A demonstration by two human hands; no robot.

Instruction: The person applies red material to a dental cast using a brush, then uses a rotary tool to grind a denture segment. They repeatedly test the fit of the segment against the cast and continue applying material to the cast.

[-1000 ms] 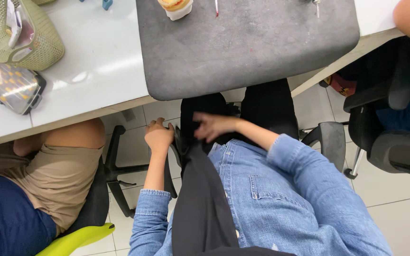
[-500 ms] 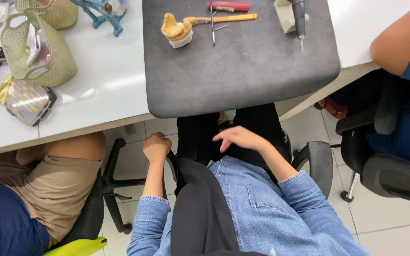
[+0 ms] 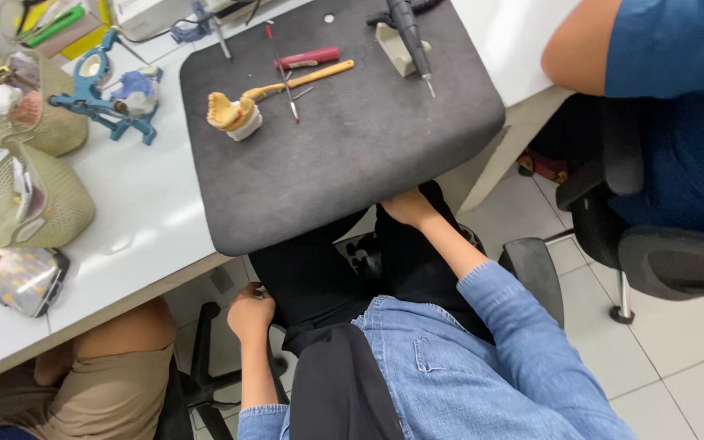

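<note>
Table (image 3: 148, 220): white, far left, with mesh baskets (image 3: 30, 204) at its left edge.
Mat (image 3: 352, 155): dark grey, on the table's near edge.
Trousers (image 3: 319, 277): black, below the mat.
Right hand (image 3: 407, 209): on the right knee at the mat's edge; fingers hidden, cannot tell.
Left hand (image 3: 250, 314): clenched on the trousers' left side.
Dental cast (image 3: 234, 114): yellow-white, far left on the mat.

The mat (image 3: 352, 155) is dark grey on a white table (image 3: 148, 220); the sleeves (image 3: 523, 342) are faded blue denim, the trousers (image 3: 319, 277) black. The model (image 3: 231, 114) is yellow on a white base, beside a red pen (image 3: 307, 59) — the frame (image 3: 95, 98) is blue, the baskets (image 3: 30, 200) pale olive.
</note>
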